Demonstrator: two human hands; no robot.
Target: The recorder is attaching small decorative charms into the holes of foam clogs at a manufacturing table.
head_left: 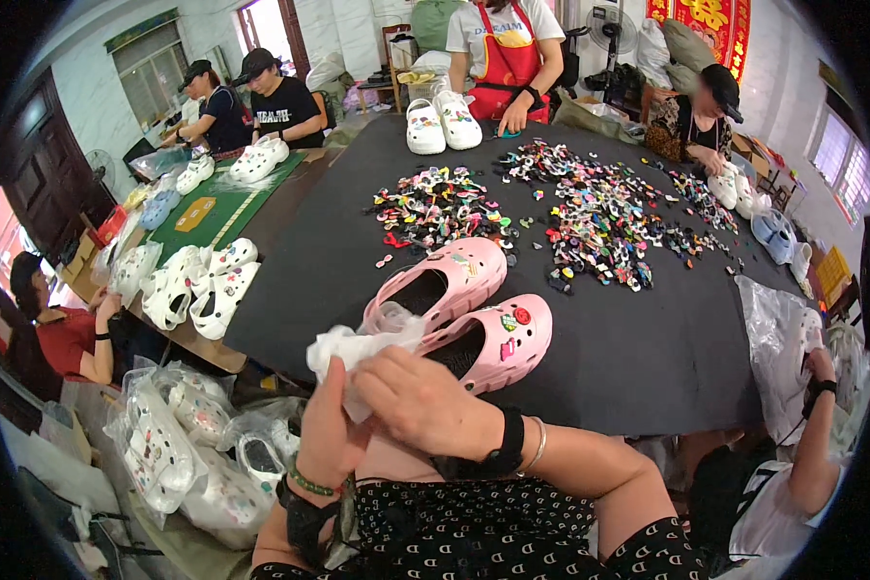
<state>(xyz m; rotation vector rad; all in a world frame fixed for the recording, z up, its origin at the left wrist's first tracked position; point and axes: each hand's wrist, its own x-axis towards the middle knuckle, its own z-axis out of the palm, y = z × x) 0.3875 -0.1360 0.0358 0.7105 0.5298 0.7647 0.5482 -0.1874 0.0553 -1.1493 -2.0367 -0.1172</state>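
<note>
Two hands point(331, 435) point(435, 406) hold white material point(343, 350); a black shirt point(302, 102) bears white lettering point(275, 114).

The curled fingers of the right hand point(435, 404) cover part of a crumpled white wrapping point(346, 350). Most fingers of the left hand point(333, 430) are hidden behind the thumb and the right hand. Just beyond the fingers, the heel ends of two pink clogs point(469, 288) are partly hidden. Farther beyond them, many charms point(599, 227) are too small to identify. Well beyond, the upper edge cuts off a person in an apron point(512, 63).
</note>
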